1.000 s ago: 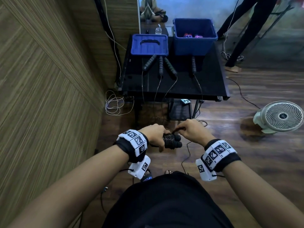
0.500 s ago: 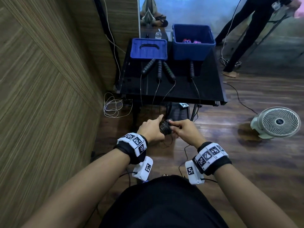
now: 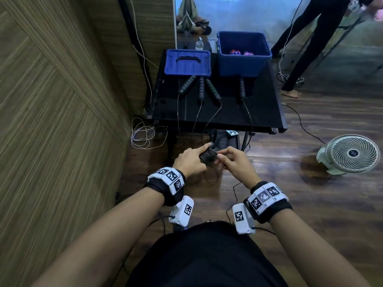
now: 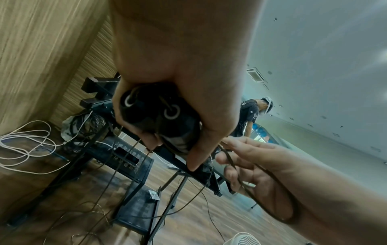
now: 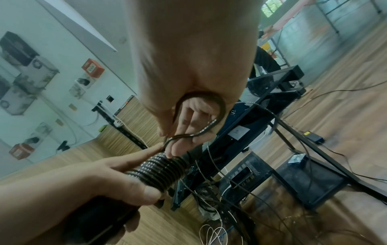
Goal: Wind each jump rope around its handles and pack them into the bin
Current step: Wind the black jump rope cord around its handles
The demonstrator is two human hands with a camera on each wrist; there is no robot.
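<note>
My left hand [image 3: 189, 160] is gripping the paired black handles [image 3: 207, 155] wound in glossy ribbed coils, while my right hand [image 3: 234, 160] is pinching the thin rope's [image 5: 199, 114] last loop beside them.

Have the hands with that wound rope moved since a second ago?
Yes. The hands and wound rope now sit nearer the black table's front edge, away from the body.
</note>
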